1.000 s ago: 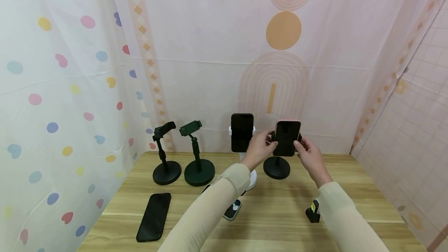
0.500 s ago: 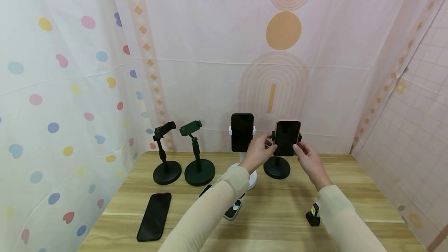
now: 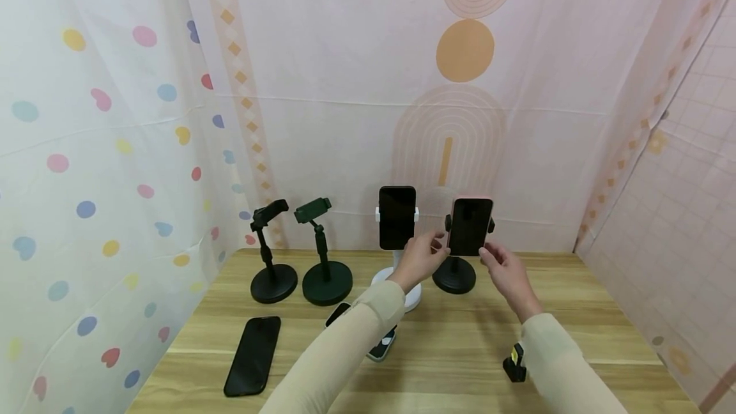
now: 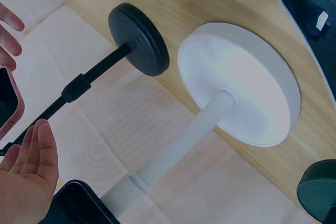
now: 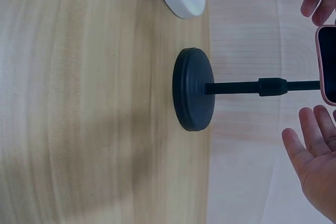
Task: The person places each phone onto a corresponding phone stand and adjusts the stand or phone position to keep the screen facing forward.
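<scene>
Fingers of the left hand (image 3: 421,262) and right hand (image 3: 508,273) are loosely extended, holding nothing, either side of a pink-edged phone (image 3: 469,227) clamped near-upright in a black stand (image 3: 454,276); thumb contact cannot be told. Clearance is tight leftward, beside a second phone (image 3: 397,217) in a white stand (image 3: 413,299). Both stands, smooth and round-footed, rest on a wood-grained tabletop (image 3: 443,353).

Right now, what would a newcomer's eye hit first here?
Probably the pink-edged phone upright in the right-hand black stand, with the person's left grip and right grip open near its lower corners. Just left of it, another phone stands in a white stand. Further left, a green stand and another black stand hold no phones.
</scene>
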The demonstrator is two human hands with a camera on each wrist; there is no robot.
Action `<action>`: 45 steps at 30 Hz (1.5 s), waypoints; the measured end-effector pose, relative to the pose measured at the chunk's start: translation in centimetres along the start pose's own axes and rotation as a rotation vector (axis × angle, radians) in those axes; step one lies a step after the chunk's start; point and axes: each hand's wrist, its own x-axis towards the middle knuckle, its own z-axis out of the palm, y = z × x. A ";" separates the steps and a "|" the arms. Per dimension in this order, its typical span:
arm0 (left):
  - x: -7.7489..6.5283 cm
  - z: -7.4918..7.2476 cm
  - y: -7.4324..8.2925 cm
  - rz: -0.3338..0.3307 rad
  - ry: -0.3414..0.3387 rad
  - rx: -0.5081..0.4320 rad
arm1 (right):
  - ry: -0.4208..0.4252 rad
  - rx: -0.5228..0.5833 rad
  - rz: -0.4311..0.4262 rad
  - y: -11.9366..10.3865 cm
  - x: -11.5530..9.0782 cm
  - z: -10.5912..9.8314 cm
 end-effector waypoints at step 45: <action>-5.2 -0.6 -3.6 0.096 -0.303 0.871 | -0.091 -0.595 -0.092 5.0 -5.2 0.8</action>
